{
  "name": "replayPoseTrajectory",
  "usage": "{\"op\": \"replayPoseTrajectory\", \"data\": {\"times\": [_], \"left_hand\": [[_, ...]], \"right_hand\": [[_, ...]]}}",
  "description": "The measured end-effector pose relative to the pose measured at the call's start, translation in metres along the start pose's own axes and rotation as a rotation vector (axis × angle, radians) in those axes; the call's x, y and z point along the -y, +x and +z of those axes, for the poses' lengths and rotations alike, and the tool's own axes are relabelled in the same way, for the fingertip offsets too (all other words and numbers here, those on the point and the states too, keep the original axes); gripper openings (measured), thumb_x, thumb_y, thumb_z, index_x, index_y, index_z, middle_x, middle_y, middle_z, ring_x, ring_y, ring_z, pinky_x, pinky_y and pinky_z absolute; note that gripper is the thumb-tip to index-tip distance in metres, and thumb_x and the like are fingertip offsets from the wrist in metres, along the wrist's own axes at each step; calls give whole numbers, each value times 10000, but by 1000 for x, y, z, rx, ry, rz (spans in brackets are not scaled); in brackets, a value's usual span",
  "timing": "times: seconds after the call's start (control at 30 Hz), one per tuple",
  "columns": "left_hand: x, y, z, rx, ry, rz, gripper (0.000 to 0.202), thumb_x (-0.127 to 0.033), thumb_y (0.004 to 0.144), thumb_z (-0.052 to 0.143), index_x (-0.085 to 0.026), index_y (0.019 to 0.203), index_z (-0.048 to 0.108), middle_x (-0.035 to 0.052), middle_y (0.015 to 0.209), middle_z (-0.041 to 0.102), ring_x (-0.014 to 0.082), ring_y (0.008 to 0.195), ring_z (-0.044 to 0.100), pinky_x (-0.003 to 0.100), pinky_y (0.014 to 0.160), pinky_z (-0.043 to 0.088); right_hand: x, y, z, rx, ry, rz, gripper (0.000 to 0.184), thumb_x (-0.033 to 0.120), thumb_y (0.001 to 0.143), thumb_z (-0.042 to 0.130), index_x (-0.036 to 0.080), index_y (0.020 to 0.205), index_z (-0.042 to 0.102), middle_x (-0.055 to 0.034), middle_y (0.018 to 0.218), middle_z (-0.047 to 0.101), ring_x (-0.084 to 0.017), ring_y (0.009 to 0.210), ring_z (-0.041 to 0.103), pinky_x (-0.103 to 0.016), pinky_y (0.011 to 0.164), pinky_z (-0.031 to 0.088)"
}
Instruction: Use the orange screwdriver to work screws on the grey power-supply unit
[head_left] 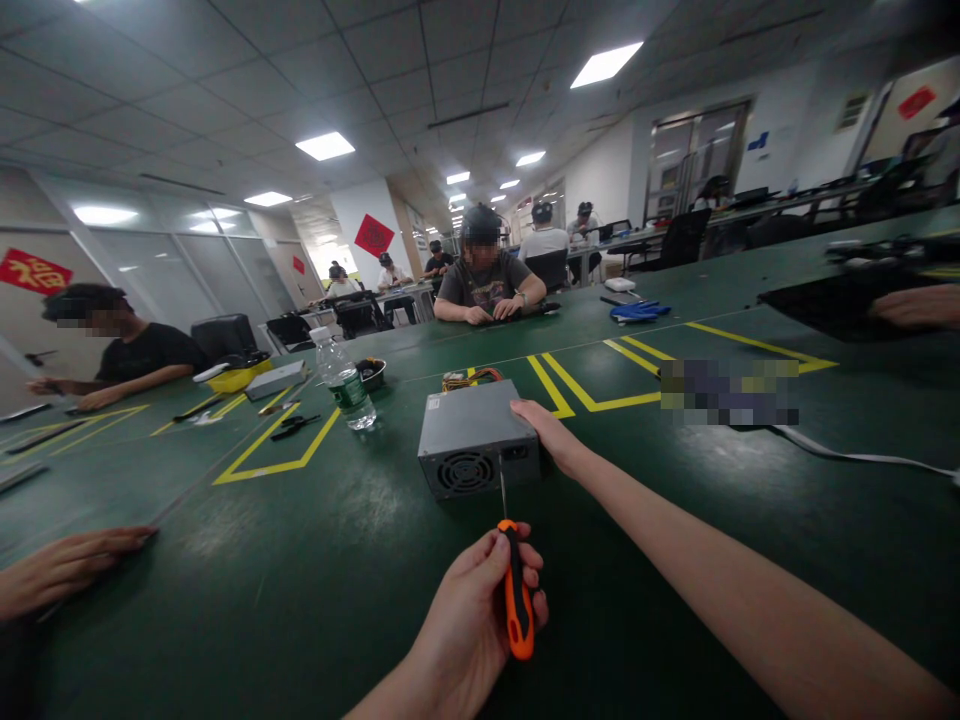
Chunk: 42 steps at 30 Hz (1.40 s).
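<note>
A grey computer power supply unit (472, 425) sits on the green table, its round fan grille and black socket facing me. My left hand (480, 595) is closed around the orange and black handle of a screwdriver (517, 600). The screwdriver's thin shaft points up at the front face, its tip near the socket; whether it touches a screw, I cannot tell. My right hand (551, 435) grips the unit's right side, thumb along the top edge and the other fingers mostly hidden. Coloured cables (474, 378) bunch behind the unit.
Left of the unit stands a water bottle (343, 380) beside a small bowl (371, 373). Yellow tape (277, 468) marks the table. A blue cloth-like item (639, 312) lies farther back. Co-workers' hands show at the left (75, 565) and right (919, 305) edges; another person (491, 275) sits opposite.
</note>
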<state>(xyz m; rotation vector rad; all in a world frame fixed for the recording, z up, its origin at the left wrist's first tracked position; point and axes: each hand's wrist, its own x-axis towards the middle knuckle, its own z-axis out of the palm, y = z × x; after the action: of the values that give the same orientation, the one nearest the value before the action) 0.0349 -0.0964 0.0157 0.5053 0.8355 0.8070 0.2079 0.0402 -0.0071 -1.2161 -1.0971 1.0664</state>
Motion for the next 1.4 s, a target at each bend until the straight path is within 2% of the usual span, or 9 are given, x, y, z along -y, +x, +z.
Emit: {"op": "replayPoseTrajectory", "data": {"times": [0.2, 0.8, 1.03, 1.2, 1.3, 1.4], "left_hand": [[2, 5, -4, -15, 51, -44, 186, -191, 882, 456, -48, 947, 556, 30, 698, 540, 61, 545, 516, 197, 547, 440], [1, 2, -1, -7, -27, -60, 167, -190, 877, 469, -58, 869, 570, 22, 675, 520, 52, 517, 496, 201, 524, 422], [1, 2, -4, 7, -32, -51, 138, -203, 864, 497, -81, 907, 543, 25, 722, 546, 54, 561, 511, 185, 524, 415], [0, 2, -4, 93, 48, -62, 158, -283, 884, 457, -131, 888, 501, 24, 691, 556, 73, 545, 511, 191, 514, 387], [-1, 2, -1, 53, 40, -78, 222, -324, 897, 418, -123, 935, 507, -1, 634, 518, 59, 480, 457, 188, 486, 346], [-2, 3, 5, 21, 16, -161, 315, -335, 908, 364, -85, 1036, 507, 52, 749, 576, 95, 553, 523, 237, 563, 407]], "right_hand": [[4, -3, 3, -1, -1, 4, 412, 519, 765, 497, 196, 1006, 584, -46, 953, 638, -222, 859, 560, -313, 772, 393], [9, -8, 2, -1, -10, 38, 440, 552, 753, 502, 195, 999, 579, -53, 950, 634, -231, 860, 555, -331, 777, 383], [5, -5, 1, 0, -3, 28, 441, 567, 748, 510, 204, 988, 583, -47, 933, 638, -234, 866, 560, -332, 776, 391], [4, -3, 3, -14, 13, 9, 404, 523, 757, 505, 196, 983, 579, -45, 959, 634, -227, 886, 558, -317, 787, 394], [3, -2, 4, -21, 19, -9, 377, 496, 759, 506, 197, 977, 581, -35, 980, 631, -221, 922, 550, -304, 811, 390], [3, -2, 3, -18, 13, -8, 389, 510, 753, 513, 197, 970, 589, -36, 962, 636, -224, 918, 551, -306, 808, 391]]}}
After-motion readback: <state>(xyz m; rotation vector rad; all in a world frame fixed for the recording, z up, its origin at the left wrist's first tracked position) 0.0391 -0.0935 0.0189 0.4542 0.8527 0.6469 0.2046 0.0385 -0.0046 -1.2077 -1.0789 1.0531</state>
